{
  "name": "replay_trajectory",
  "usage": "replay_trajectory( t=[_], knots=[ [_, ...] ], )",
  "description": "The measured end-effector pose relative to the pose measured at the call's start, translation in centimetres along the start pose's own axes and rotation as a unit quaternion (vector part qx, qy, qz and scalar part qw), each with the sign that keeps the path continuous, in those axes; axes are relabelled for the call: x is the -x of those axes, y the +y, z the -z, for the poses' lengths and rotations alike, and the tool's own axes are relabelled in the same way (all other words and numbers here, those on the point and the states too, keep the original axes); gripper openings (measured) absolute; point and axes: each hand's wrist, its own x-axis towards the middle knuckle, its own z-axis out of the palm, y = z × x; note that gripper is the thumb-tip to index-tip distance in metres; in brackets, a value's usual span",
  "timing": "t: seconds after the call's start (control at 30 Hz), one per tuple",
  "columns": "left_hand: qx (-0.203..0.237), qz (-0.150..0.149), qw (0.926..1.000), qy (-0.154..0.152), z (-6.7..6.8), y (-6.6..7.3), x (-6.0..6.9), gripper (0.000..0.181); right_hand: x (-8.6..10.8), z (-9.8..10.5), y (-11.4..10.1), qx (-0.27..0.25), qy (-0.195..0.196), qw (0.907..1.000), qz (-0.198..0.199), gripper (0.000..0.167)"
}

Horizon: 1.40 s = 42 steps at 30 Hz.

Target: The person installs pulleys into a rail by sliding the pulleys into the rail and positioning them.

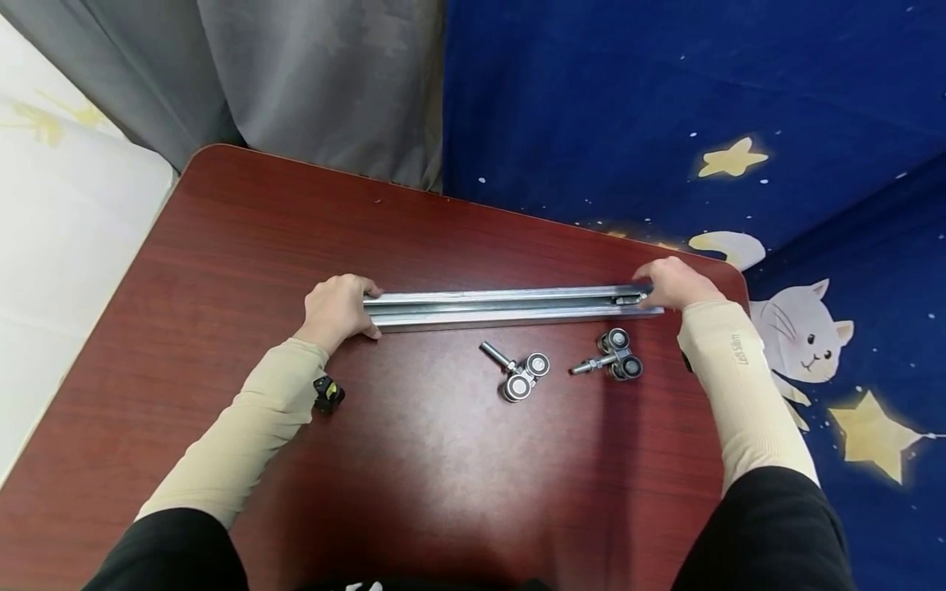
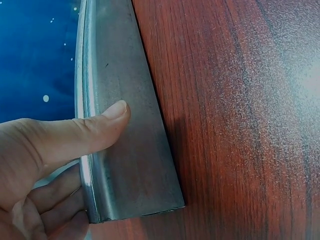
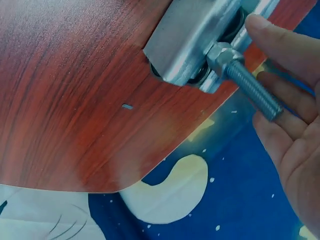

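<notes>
Pinching the rail (image 1: 480,318) at its left end, your left grip (image 1: 334,310) likely steadies it, open side up, over the worktop (image 1: 399,460). Your right grip (image 1: 676,284) is at the other end beside a bolt (image 3: 255,90); can't tell if it pinches anything. Wheels (image 3: 201,75) sit inside, presumably to roll. A loose trolley (image 1: 526,376) and a second trolley (image 1: 622,355) lie nearer you, probably for reach.

Three roller trolleys: two loose trolleys (image 1: 521,377) (image 1: 617,358) right of centre in the head view, one in-rail trolley (image 3: 252,90). One steel channel rail (image 1: 510,317), two hands (image 1: 328,310) (image 1: 678,283), one wood-grain table (image 1: 414,460), two curtains (image 1: 332,82) (image 1: 591,98), upper left and upper right.
</notes>
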Motion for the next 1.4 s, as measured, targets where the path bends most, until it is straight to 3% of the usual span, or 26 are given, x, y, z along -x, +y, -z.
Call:
replay_trajectory(
  t=[0.4,1.03,1.2,1.4],
  knots=[
    [-0.002,-0.002,1.0000,-0.006,0.1,0.3,0.1,0.067,-0.9,-1.9,-1.2,0.073,-0.009,0.9973,0.008,0.057],
    [-0.017,-0.021,0.9996,-0.001,1.1,-0.2,1.4,0.066,-0.8,-2.2,-2.7,0.075,-0.003,0.9971,0.011,0.055],
    [-0.021,-0.050,0.9984,0.015,0.8,-0.3,2.0,0.062,-0.8,-2.1,-3.2,0.056,-0.004,0.9984,-0.001,0.054],
    [0.002,-0.125,0.9913,0.040,0.1,-0.5,2.4,0.057,-1.0,-2.1,-3.2,0.058,-0.007,0.9983,-0.006,0.054]
  ],
)
